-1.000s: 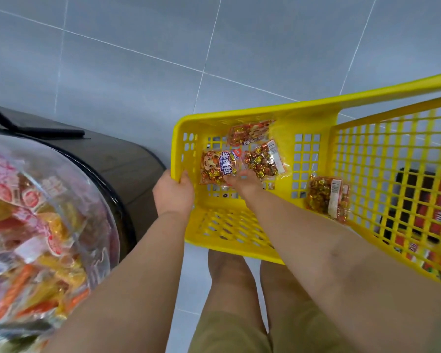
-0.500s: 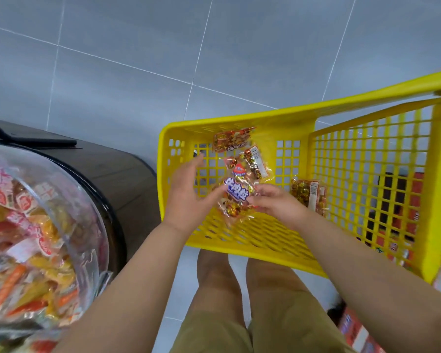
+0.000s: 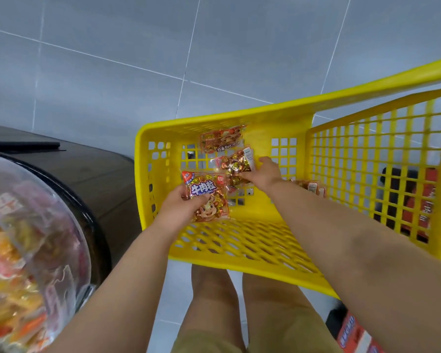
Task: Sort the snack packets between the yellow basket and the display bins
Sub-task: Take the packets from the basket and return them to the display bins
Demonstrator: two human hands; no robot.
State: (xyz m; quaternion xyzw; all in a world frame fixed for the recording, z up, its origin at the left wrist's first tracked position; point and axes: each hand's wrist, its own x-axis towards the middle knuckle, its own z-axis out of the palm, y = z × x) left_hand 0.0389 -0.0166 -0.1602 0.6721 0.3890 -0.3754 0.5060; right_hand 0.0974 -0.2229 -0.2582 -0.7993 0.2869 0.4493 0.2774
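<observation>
The right forearm hides most of one packet [image 3: 312, 187] inside the yellow basket [image 3: 214, 123]. The display bin [image 3: 23, 238] left of the basket is blurred and cut off. The cartoon packet [image 3: 208, 197] has passed to the left grip [image 3: 181, 207], which clasps it over the basket's near edge. The right grip [image 3: 265, 174], reaching deeper into the basket, pinches the foil-candy packet [image 3: 236, 169].

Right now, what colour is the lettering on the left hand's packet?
Packet lettering: white on blue; head view.

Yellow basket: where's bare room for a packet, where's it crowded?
Free: yellow basket mesh along its near rim, below the left hand. Crowded: far-left corner: beef packet, candy packet at the right hand, top packet; fourth packet beside the wrist.
</observation>
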